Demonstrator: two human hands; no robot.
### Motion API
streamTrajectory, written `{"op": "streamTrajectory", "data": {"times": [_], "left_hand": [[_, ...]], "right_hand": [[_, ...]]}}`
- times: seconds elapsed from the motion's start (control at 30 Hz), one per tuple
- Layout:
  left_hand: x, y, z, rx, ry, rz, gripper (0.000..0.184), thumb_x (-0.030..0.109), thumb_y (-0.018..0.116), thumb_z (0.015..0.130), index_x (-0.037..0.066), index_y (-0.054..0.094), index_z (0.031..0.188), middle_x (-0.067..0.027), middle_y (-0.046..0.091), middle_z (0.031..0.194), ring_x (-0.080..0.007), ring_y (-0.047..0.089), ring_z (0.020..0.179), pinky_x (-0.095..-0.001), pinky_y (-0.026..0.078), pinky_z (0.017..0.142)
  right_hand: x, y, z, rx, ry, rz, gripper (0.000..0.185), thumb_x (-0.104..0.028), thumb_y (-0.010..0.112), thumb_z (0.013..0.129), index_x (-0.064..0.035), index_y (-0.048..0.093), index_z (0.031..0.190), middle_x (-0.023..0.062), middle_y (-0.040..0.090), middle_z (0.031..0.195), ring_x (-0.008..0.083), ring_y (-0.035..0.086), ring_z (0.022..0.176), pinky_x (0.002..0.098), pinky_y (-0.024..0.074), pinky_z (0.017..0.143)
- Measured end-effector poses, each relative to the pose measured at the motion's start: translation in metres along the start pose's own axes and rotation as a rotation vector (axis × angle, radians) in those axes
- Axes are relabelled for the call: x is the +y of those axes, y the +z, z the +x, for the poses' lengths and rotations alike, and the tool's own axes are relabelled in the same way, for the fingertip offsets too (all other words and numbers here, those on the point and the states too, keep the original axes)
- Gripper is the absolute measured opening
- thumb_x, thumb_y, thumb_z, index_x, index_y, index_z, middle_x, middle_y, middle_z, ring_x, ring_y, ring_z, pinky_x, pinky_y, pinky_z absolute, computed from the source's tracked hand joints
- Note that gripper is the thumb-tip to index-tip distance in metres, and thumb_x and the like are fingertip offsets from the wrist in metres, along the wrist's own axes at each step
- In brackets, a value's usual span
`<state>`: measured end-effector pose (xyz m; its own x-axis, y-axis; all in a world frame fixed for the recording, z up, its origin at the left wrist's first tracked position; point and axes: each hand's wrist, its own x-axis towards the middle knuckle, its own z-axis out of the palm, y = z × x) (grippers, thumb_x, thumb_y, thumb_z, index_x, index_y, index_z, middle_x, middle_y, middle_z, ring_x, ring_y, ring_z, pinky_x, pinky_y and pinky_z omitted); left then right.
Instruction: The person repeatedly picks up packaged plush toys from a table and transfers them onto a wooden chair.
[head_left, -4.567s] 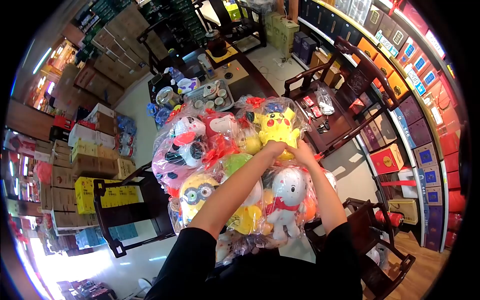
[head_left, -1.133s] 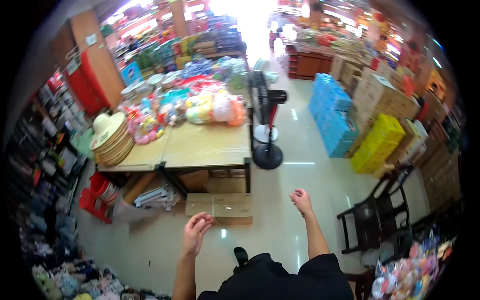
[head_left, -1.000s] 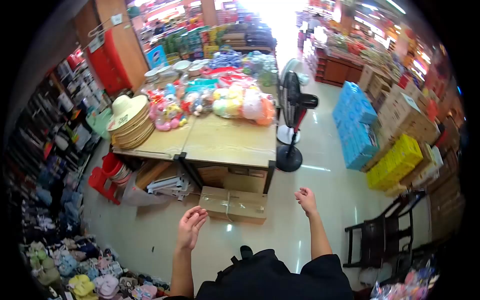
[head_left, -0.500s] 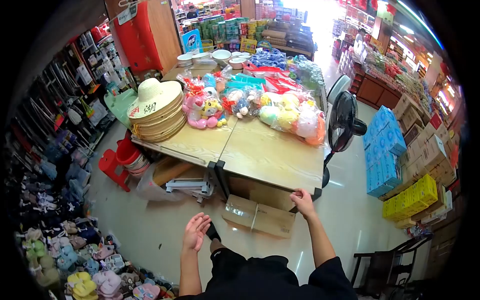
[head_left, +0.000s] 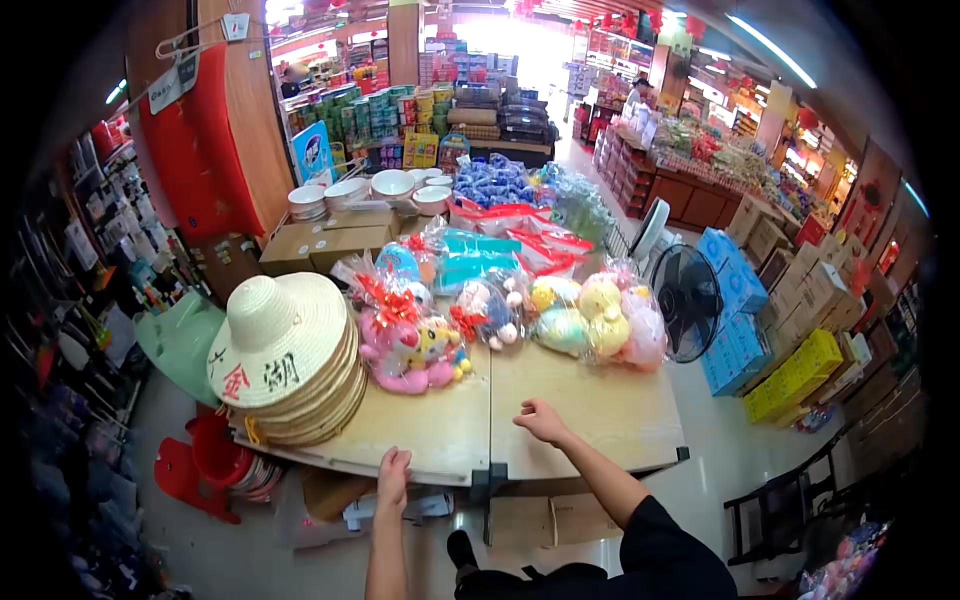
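Observation:
My left hand [head_left: 394, 480] is at the front edge of the wooden table [head_left: 430, 430], fingers slightly bent and nothing in it. Over the right half of the tabletop reaches my right hand [head_left: 541, 421], loosely curled with fingers apart and holding nothing. Nearest to my left hand is a stack of straw hats [head_left: 285, 345] with red and black characters on the top one. Beyond the hands lie plush toys in clear wrapping: a pink and yellow one [head_left: 412, 355], a smaller one with a red bow [head_left: 490, 312] and a yellow and pink bundle [head_left: 605, 320].
Behind the toys are teal and red packages [head_left: 480, 255], white bowls [head_left: 392, 184] and cardboard boxes [head_left: 330, 240]. A black fan [head_left: 686, 302] stands at the table's right. Red stools [head_left: 195, 480] are on the floor at left, and cartons [head_left: 795, 370] line the right.
I have come closer to the table, and the view has tilted up. Both hands have moved forward, the right from the table's corner to over its top. The toys and hats appear unmoved.

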<state>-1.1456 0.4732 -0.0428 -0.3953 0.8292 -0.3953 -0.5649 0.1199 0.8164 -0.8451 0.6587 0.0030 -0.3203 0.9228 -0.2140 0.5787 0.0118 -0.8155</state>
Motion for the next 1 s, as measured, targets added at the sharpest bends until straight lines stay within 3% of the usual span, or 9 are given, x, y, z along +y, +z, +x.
{"op": "streamTrajectory", "data": {"times": [0.1, 0.23, 0.33, 0.43, 0.47, 0.63, 0.73, 0.83, 1.0], "left_hand": [[0.011, -0.004, 0.076, 0.166, 0.037, 0.165, 0.056, 0.02, 0.064, 0.085, 0.001, 0.037, 0.131, -0.0005, 0.05, 0.096, -0.0067, 0.043, 0.074, -0.022, 0.037, 0.066], [0.028, 0.002, 0.147, 0.203, 0.055, 0.361, 0.074, 0.025, 0.064, 0.084, -0.002, 0.024, 0.141, -0.0147, 0.039, 0.137, -0.021, 0.041, 0.122, -0.0312, 0.036, 0.098], [0.071, 0.033, 0.157, 0.141, 0.029, 0.398, 0.074, 0.018, 0.062, 0.085, -0.001, 0.02, 0.143, -0.0152, 0.028, 0.147, -0.0244, 0.03, 0.134, -0.0329, 0.026, 0.108], [0.041, 0.016, 0.213, 0.021, 0.319, 0.188, 0.077, 0.012, 0.064, 0.08, -0.001, 0.022, 0.143, -0.0167, 0.037, 0.14, -0.0254, 0.04, 0.125, -0.033, 0.029, 0.107], [0.042, 0.015, 0.221, -0.027, 0.285, 0.147, 0.078, 0.005, 0.063, 0.077, 0.001, 0.022, 0.144, -0.015, 0.037, 0.14, -0.0242, 0.04, 0.125, -0.0331, 0.028, 0.107], [0.04, 0.022, 0.234, 0.128, 0.261, 0.399, 0.077, 0.004, 0.064, 0.079, 0.002, 0.021, 0.144, -0.014, 0.034, 0.143, -0.0247, 0.035, 0.129, -0.0338, 0.028, 0.107], [0.042, 0.026, 0.235, 0.151, 0.276, 0.353, 0.081, -0.001, 0.065, 0.075, 0.001, 0.022, 0.143, -0.0141, 0.036, 0.14, -0.0252, 0.037, 0.127, -0.035, 0.029, 0.106], [0.042, 0.024, 0.233, 0.109, 0.231, 0.3, 0.081, -0.004, 0.065, 0.073, 0.001, 0.022, 0.142, -0.0141, 0.035, 0.139, -0.0255, 0.037, 0.127, -0.0353, 0.029, 0.105], [0.031, 0.016, 0.222, 0.061, 0.163, 0.204, 0.08, -0.009, 0.06, 0.073, 0.002, 0.022, 0.142, -0.0137, 0.035, 0.14, -0.0264, 0.038, 0.126, -0.036, 0.03, 0.105]], "right_hand": [[-0.019, 0.039, 0.066, 0.0, -0.003, -0.054, 0.064, -0.029, 0.071, 0.072, 0.0047, 0.05, 0.122, 0.0205, 0.057, 0.116, 0.0298, 0.056, 0.107, 0.0357, 0.0441, 0.092], [-0.041, 0.078, 0.138, 0.078, 0.015, -0.167, 0.074, -0.03, 0.071, 0.071, 0.0049, 0.042, 0.129, 0.0242, 0.048, 0.129, 0.0328, 0.048, 0.121, 0.0371, 0.0386, 0.101], [-0.053, 0.097, 0.174, 0.11, 0.028, -0.141, 0.079, -0.025, 0.072, 0.069, 0.0075, 0.036, 0.132, 0.0261, 0.043, 0.133, 0.0343, 0.042, 0.125, 0.0377, 0.0345, 0.104], [-0.065, 0.107, 0.192, 0.038, 0.108, -0.061, 0.079, -0.023, 0.072, 0.069, 0.0056, 0.036, 0.133, 0.0245, 0.048, 0.13, 0.0337, 0.046, 0.122, 0.0374, 0.0367, 0.102], [-0.059, 0.114, 0.199, 0.019, 0.145, -0.047, 0.079, -0.023, 0.072, 0.068, 0.005, 0.035, 0.133, 0.0239, 0.049, 0.129, 0.0333, 0.047, 0.121, 0.0371, 0.0374, 0.101], [-0.049, 0.128, 0.21, 0.042, 0.137, -0.027, 0.064, -0.036, 0.067, 0.073, -0.0073, 0.049, 0.128, 0.021, 0.06, 0.115, 0.0346, 0.055, 0.111, 0.0369, 0.0411, 0.097], [-0.041, 0.136, 0.208, 0.077, 0.087, -0.064, 0.065, -0.053, 0.058, 0.075, -0.0055, 0.055, 0.119, 0.0234, 0.061, 0.11, 0.0399, 0.058, 0.103, 0.0421, 0.042, 0.093], [-0.044, 0.137, 0.198, 0.112, 0.106, -0.063, 0.062, -0.051, 0.058, 0.075, -0.0066, 0.057, 0.118, 0.0215, 0.062, 0.11, 0.0401, 0.058, 0.102, 0.0426, 0.0419, 0.094], [-0.017, 0.143, 0.187, 0.08, 0.209, 0.224, 0.055, -0.018, 0.071, 0.066, -0.0042, 0.057, 0.117, 0.0157, 0.064, 0.107, 0.0267, 0.058, 0.105, 0.0337, 0.0446, 0.092]]}}
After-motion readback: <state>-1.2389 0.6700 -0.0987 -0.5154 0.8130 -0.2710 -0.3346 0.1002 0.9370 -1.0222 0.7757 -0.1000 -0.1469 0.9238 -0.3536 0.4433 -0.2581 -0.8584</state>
